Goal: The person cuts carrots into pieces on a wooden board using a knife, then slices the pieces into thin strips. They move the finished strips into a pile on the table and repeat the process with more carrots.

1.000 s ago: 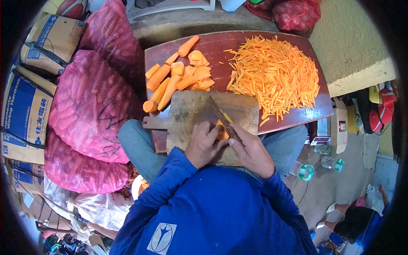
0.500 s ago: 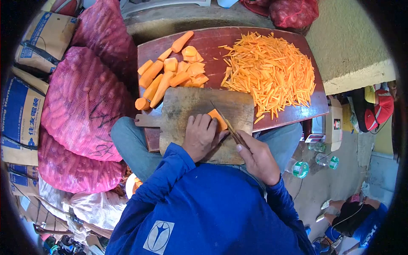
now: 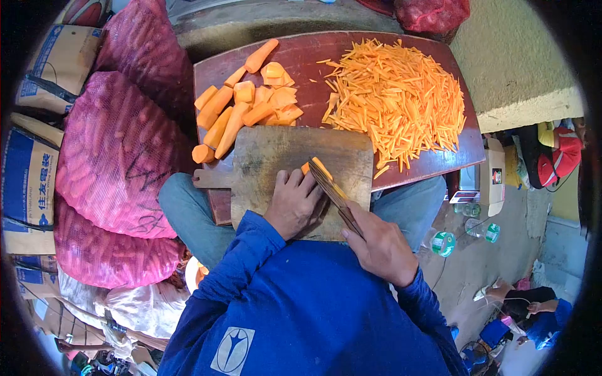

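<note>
On the wooden cutting board (image 3: 269,153), my left hand (image 3: 293,203) presses its curled fingers on a carrot piece (image 3: 306,168), most of which is hidden by the hand and blade. My right hand (image 3: 384,246) grips a knife (image 3: 335,197) by its handle. The blade points up and to the left, right beside my left fingers, and a thin orange slice shows along its right side. Behind the board at the left lie peeled carrots and chunks (image 3: 232,125). A large heap of carrot strips (image 3: 398,103) lies at the right.
The board overlaps the near edge of a red-brown table (image 3: 313,50). Pink mesh sacks (image 3: 119,150) and cardboard boxes (image 3: 31,182) stand at the left. Plastic bottles (image 3: 443,243) and an open carton (image 3: 494,175) are at the right. Another person (image 3: 533,307) is at the lower right.
The knife has swung in the right hand from the middle of the carrot piece to stand closer over it, now covering much of it. The view has shifted slightly.
</note>
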`<state>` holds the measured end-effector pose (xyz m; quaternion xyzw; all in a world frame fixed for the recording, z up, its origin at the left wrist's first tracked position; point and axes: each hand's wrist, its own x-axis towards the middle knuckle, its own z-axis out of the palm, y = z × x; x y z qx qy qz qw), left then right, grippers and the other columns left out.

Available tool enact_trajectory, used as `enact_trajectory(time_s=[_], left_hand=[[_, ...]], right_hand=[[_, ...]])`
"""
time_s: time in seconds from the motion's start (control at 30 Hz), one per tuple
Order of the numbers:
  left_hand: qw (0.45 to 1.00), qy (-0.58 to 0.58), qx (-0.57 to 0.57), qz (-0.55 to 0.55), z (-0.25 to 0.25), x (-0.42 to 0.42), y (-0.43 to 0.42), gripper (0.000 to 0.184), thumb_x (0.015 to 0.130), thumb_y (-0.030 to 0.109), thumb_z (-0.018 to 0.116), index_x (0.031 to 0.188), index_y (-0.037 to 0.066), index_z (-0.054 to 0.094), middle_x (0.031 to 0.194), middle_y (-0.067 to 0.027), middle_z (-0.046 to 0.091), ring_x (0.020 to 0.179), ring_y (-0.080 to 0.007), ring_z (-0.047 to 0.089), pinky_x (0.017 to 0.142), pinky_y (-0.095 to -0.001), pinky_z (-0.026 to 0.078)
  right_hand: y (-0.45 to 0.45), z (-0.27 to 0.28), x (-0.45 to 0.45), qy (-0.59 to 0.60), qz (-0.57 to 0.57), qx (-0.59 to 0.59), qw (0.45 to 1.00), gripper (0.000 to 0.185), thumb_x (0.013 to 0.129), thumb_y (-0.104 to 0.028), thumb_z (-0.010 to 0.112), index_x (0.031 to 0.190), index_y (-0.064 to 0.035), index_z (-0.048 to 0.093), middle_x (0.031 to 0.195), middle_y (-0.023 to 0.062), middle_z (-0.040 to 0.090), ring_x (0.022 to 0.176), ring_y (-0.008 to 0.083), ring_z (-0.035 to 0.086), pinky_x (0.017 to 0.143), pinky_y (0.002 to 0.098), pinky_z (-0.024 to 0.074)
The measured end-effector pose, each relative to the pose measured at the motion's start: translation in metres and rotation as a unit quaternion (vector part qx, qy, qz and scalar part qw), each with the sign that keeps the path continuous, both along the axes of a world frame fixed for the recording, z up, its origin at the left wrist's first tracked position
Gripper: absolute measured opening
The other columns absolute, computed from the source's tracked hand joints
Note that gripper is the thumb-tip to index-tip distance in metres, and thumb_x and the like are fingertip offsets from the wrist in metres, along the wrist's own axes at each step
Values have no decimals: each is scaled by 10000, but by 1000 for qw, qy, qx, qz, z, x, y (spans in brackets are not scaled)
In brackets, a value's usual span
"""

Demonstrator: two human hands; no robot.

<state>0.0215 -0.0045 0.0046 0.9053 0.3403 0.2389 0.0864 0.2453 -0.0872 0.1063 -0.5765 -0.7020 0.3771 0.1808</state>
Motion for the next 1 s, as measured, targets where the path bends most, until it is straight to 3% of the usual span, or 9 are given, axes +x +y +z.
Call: enact_trajectory(time_s=[0.17, 0.23, 0.43, 0.73, 0.83, 1.0], left_hand=[[1000, -4, -1, -1, 3, 3, 2, 287, 872, 226, 778, 1098, 52, 745, 1092, -106, 628, 972, -293, 568, 852, -462, 426], [1000, 1, -9, -1, 2, 3, 2, 272, 878, 223, 774, 1083, 46, 749, 1092, -107, 632, 977, -294, 569, 852, -463, 425], [999, -23, -26, -7, -2, 0, -1, 279, 869, 200, 783, 1084, 25, 749, 1148, -124, 629, 1005, -314, 575, 852, -460, 425], [997, -51, -60, -16, 4, -3, 2, 353, 794, 132, 796, 1124, 20, 735, 1187, -130, 635, 1041, -329, 583, 903, -469, 446], [996, -66, -55, -15, 1, -2, 0, 360, 784, 130, 802, 1120, 18, 735, 1184, -129, 637, 1057, -329, 585, 912, -468, 449], [996, -65, -58, 1, -1, -3, -1, 376, 776, 128, 797, 1128, 10, 738, 1213, -136, 640, 1081, -335, 581, 921, -476, 453]], right_hand=[[-1, 0, 2, -20, -3, -4, 1000, 511, 1018, -123, 684, 1480, 37, 536, 1176, 310, 726, 1059, 498, 723, 879, 523, 598], [4, -8, 2, -14, 15, 7, 1000, 500, 1048, -189, 657, 1446, 65, 491, 1139, 335, 717, 956, 509, 730, 773, 552, 606], [38, -30, -20, -36, 35, 31, 998, 408, 1066, -195, 628, 1387, 25, 507, 1119, 318, 723, 957, 504, 726, 761, 572, 597], [15, -11, -11, -24, 28, 24, 999, 407, 1063, -207, 629, 1368, 35, 512, 1062, 298, 727, 891, 498, 727, 714, 583, 583], [30, -30, -20, -3, 13, 38, 999, 449, 1033, -127, 659, 1431, 37, 532, 1082, 319, 708, 964, 520, 707, 771, 553, 578], [26, -15, -15, -10, 18, 21, 1000, 436, 1036, -128, 658, 1422, 38, 541, 1084, 326, 709, 970, 529, 702, 781, 559, 578]])
